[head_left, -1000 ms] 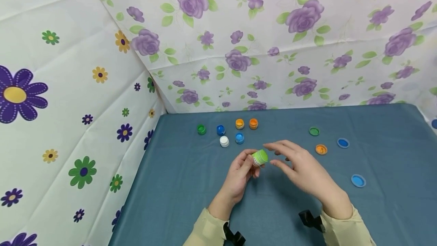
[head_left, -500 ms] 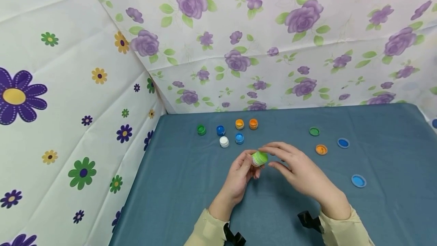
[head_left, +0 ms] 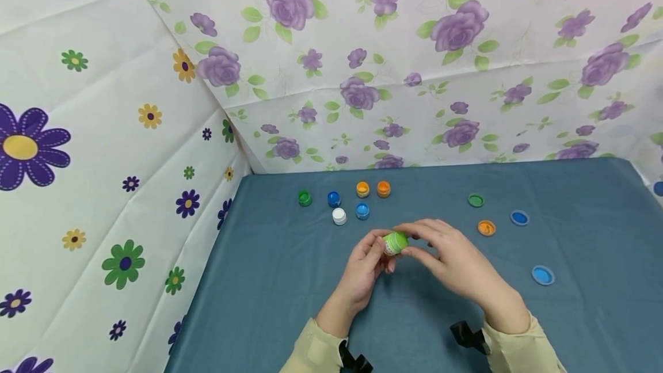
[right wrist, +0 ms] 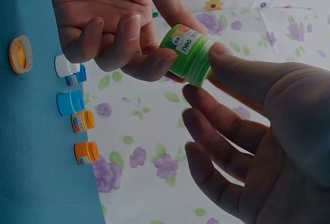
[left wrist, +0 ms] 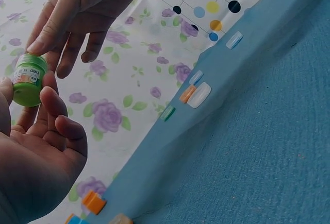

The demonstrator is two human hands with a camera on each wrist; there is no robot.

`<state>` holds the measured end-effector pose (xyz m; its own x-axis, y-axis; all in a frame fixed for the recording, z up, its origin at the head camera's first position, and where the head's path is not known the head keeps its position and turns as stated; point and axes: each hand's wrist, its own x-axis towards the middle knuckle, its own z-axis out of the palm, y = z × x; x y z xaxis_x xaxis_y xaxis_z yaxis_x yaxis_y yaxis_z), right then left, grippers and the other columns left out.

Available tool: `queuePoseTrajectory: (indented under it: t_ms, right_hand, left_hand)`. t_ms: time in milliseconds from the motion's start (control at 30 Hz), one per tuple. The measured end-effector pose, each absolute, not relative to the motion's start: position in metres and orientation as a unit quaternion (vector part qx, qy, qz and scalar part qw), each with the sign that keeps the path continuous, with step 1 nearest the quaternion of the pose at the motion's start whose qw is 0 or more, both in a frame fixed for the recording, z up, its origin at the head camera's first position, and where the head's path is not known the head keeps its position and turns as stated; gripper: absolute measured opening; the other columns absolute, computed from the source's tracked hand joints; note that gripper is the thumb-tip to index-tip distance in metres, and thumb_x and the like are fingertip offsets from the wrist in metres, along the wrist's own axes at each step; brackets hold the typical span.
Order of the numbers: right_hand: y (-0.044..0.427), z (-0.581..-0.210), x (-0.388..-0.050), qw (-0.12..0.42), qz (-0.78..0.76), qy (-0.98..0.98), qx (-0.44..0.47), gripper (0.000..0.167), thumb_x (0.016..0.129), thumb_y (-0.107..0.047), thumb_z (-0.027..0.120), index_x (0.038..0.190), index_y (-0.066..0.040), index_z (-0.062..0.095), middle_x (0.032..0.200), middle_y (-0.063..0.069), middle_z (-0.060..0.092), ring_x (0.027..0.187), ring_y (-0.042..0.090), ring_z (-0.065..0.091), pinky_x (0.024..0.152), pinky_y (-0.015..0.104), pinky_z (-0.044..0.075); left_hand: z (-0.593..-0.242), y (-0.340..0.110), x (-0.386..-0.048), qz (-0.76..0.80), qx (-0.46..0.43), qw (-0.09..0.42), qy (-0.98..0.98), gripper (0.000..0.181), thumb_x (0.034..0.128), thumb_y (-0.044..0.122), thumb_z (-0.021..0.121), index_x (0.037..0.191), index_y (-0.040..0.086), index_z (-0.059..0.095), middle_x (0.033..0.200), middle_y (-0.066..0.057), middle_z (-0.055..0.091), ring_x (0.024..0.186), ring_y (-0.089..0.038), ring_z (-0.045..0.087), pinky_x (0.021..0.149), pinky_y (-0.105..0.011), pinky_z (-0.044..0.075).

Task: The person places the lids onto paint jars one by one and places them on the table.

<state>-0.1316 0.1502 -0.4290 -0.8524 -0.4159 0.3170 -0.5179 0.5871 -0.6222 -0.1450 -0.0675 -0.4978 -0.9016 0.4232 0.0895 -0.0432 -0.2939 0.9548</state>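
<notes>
My left hand (head_left: 357, 281) grips a small light green paint jar (head_left: 396, 243) between thumb and fingers, above the middle of the table. The jar is tilted, its lid end toward my right hand (head_left: 458, 261). In the right wrist view, the right thumb presses one side of the jar's ribbed green lid (right wrist: 200, 67). The index finger reaches behind the lid, partly hidden, and the other right fingers stand bent and apart below. A label shows on the jar (left wrist: 27, 82) in the left wrist view.
At the back left stand several small jars: green (head_left: 304, 198), dark blue (head_left: 334, 199), white (head_left: 339, 216), light blue (head_left: 362, 211), yellow-orange (head_left: 362, 189) and orange (head_left: 383, 189). Loose lids lie at the right: green (head_left: 476, 200), dark blue (head_left: 519, 218), orange (head_left: 486, 228), light blue (head_left: 543, 275).
My right hand has come in from the right, and its thumb and index finger have closed on the lid of the green jar. The left hand has barely moved.
</notes>
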Motion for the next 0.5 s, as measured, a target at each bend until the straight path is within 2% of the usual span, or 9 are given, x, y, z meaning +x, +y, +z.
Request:
queuePoseTrajectory:
  t_ms: [133, 267, 367, 500]
  right_hand:
    - [0.1474, -0.4286, -0.1304, 0.055, 0.368, -0.900, 0.228, 0.036, 0.103, -0.035, 0.075, 0.136, -0.022, 0.071, 0.128, -0.005, 0.071, 0.115, 0.019, 0.065, 0.090, 0.046, 0.055]
    - [0.1442, -0.4272, -0.1299, 0.042, 0.362, -0.912, 0.191, 0.034, 0.104, -0.052, 0.067, 0.123, -0.024, 0.074, 0.111, -0.009, 0.072, 0.104, 0.017, 0.065, 0.085, 0.044, 0.054]
    - [0.1431, -0.4263, -0.1294, 0.033, 0.357, -0.918, 0.172, 0.032, 0.105, -0.057, 0.063, 0.109, -0.027, 0.073, 0.099, -0.012, 0.069, 0.096, 0.014, 0.064, 0.081, 0.042, 0.053]
    - [0.1439, -0.4244, -0.1290, 0.023, 0.356, -0.920, 0.160, 0.034, 0.108, -0.057, 0.056, 0.094, -0.029, 0.070, 0.080, -0.012, 0.060, 0.074, 0.012, 0.055, 0.067, 0.035, 0.047]
  left_hand:
    - [-0.4974, -0.0679, -0.1446, 0.788, 0.164, 0.150, 0.575, 0.040, 0.1164, 0.041, 0.044, 0.133, 0.008, 0.061, 0.102, 0.000, 0.066, 0.075, -0.012, 0.054, 0.074, -0.030, 0.045]
    - [-0.4970, -0.0674, -0.1444, 0.786, 0.168, 0.153, 0.575, 0.040, 0.1162, 0.040, 0.046, 0.133, 0.007, 0.061, 0.102, 0.000, 0.067, 0.075, -0.012, 0.054, 0.074, -0.029, 0.046]
    - [-0.4969, -0.0668, -0.1437, 0.783, 0.176, 0.158, 0.575, 0.042, 0.1164, 0.039, 0.046, 0.134, 0.004, 0.060, 0.104, 0.000, 0.067, 0.075, -0.013, 0.053, 0.074, -0.029, 0.046]
    - [-0.4969, -0.0661, -0.1436, 0.779, 0.185, 0.159, 0.578, 0.043, 0.1168, 0.038, 0.044, 0.134, 0.001, 0.059, 0.103, -0.002, 0.067, 0.075, -0.013, 0.053, 0.074, -0.029, 0.046]
